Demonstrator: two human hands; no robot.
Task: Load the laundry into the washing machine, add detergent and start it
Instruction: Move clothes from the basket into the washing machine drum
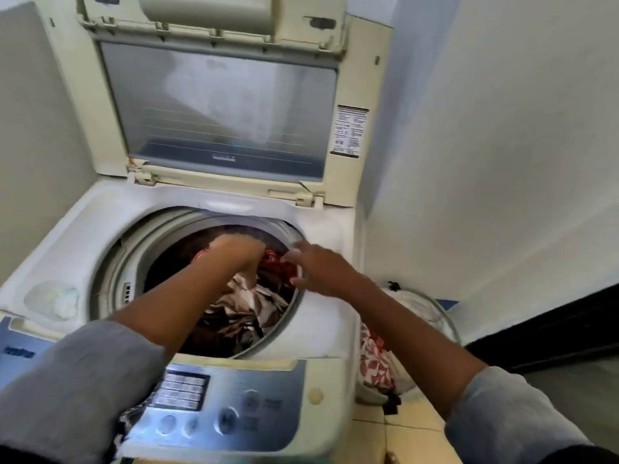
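The left hand [236,250] reaches wrist-deep into the drum, its fingers buried in the laundry [234,313], so I cannot tell whether it grips or merely presses. The right hand [316,267], just beside it at the drum rim [110,279], shows spread, fairly straight fingers touching a red cloth [276,262]. Loading is the step in hand and looks unfinished: below the right forearm a basket [412,303] on the floor holds patterned cloth. The next move calls for fetching that, then detergent, which is nowhere visible. Beyond the hands stands the raised lid [217,112]; nearer the person is the control panel [234,410] of the washing machine [60,249].
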